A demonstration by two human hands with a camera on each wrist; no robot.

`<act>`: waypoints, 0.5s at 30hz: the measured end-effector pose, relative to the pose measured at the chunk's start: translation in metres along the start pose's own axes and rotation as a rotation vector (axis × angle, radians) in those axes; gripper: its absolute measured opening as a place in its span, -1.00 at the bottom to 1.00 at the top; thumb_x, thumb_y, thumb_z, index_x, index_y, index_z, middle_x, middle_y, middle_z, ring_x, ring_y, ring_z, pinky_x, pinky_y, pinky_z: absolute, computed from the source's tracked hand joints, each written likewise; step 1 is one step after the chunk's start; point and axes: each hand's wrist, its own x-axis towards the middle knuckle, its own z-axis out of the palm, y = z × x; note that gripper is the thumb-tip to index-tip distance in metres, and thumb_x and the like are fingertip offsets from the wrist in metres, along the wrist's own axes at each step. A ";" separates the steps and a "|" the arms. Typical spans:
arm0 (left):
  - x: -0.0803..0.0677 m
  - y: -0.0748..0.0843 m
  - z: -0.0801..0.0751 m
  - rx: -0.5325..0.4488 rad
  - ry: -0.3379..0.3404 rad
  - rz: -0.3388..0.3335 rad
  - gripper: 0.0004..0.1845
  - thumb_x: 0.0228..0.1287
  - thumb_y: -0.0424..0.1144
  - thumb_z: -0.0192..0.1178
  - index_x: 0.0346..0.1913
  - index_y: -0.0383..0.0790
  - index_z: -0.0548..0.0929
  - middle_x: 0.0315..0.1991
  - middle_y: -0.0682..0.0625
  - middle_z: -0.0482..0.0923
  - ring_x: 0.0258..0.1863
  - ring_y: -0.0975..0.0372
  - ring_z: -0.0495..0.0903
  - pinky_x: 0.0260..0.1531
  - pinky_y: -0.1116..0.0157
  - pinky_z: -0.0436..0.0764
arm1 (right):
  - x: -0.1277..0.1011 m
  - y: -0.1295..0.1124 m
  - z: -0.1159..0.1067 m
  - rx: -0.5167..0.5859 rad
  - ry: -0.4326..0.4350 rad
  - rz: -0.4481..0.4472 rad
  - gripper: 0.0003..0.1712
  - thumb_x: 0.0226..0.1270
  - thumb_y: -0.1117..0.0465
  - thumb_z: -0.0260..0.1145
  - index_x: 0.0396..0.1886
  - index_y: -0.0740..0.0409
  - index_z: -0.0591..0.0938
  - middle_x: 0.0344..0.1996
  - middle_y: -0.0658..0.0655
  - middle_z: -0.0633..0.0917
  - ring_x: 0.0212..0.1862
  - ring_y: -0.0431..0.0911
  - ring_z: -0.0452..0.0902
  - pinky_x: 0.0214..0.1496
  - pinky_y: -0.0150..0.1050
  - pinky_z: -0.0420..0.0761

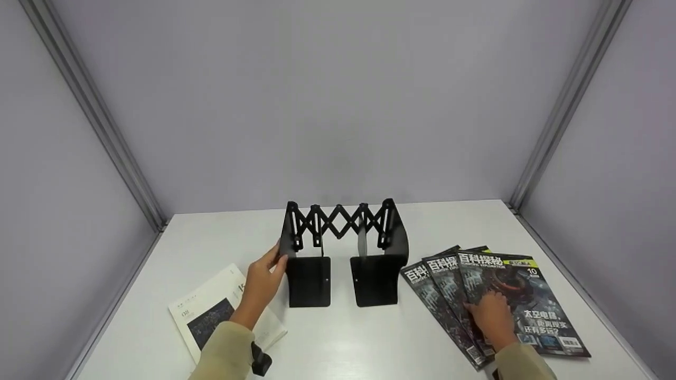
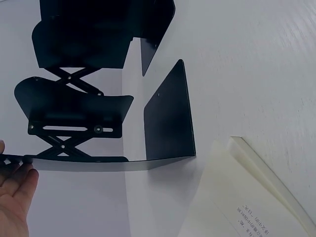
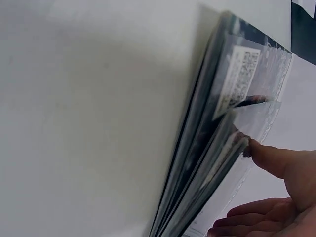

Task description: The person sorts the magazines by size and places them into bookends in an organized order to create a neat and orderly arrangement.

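Note:
A black expandable bookend rack (image 1: 310, 282) stands mid-table, its crisscross slats stretched between two end plates. My left hand (image 1: 264, 277) holds the left end plate at its outer edge, thumb in front; in the left wrist view the fingertips (image 2: 24, 185) meet that edge. Three dark magazines lie fanned and overlapping on the right, the top magazine (image 1: 549, 301) showing a barcode and white lettering. Over its left part rests my right hand (image 1: 494, 316). The right wrist view has the thumb (image 3: 269, 158) against a magazine's edge, with the other fingers extended along the cover.
A cream book (image 1: 193, 303) with a dark picture on its cover lies at the left, partly under the left forearm. Grey walls (image 1: 338, 105) rise behind and on both sides of the white table (image 1: 338, 343).

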 end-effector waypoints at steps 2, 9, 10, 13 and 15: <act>0.000 0.000 0.001 -0.006 0.000 -0.005 -0.57 0.44 -0.40 0.12 0.29 -0.54 0.46 0.18 -0.40 0.55 0.12 -0.15 0.64 0.08 0.07 0.68 | -0.001 0.001 -0.002 0.007 -0.027 0.018 -0.29 0.38 0.13 0.28 0.05 0.84 0.38 0.01 0.73 0.45 0.09 0.51 0.45 0.11 0.30 0.56; 0.001 0.003 0.002 -0.023 0.015 -0.009 -0.55 0.42 -0.42 0.14 0.31 -0.51 0.45 0.20 -0.39 0.55 0.12 -0.15 0.64 0.04 0.10 0.70 | -0.004 -0.002 -0.004 -0.005 -0.053 0.017 -0.65 0.40 0.22 0.26 -0.39 0.51 0.67 -0.46 0.37 0.68 -0.43 0.07 0.57 -0.50 -0.12 0.51; 0.001 0.004 0.002 -0.028 0.018 -0.011 -0.55 0.42 -0.42 0.14 0.31 -0.50 0.45 0.20 -0.38 0.54 0.12 -0.15 0.64 0.04 0.11 0.70 | -0.005 -0.002 -0.004 -0.004 -0.053 0.013 -0.67 0.39 0.24 0.25 -0.45 0.46 0.67 -0.54 0.29 0.66 -0.49 0.01 0.52 -0.53 -0.17 0.46; 0.002 0.004 0.001 -0.030 0.020 -0.009 -0.55 0.41 -0.43 0.14 0.31 -0.50 0.45 0.20 -0.38 0.54 0.13 -0.14 0.63 0.07 0.10 0.68 | -0.006 -0.003 -0.003 0.004 -0.059 0.013 -0.69 0.39 0.27 0.21 -0.51 0.38 0.65 -0.64 0.13 0.58 -0.55 -0.06 0.43 -0.55 -0.23 0.40; 0.001 0.004 0.001 -0.024 0.022 -0.008 -0.55 0.42 -0.42 0.14 0.31 -0.49 0.46 0.20 -0.37 0.55 0.12 -0.13 0.64 0.07 0.09 0.68 | -0.008 -0.003 -0.004 -0.008 -0.060 -0.005 -0.70 0.38 0.28 0.20 -0.53 0.38 0.64 -0.64 0.14 0.59 -0.54 -0.04 0.47 -0.55 -0.20 0.44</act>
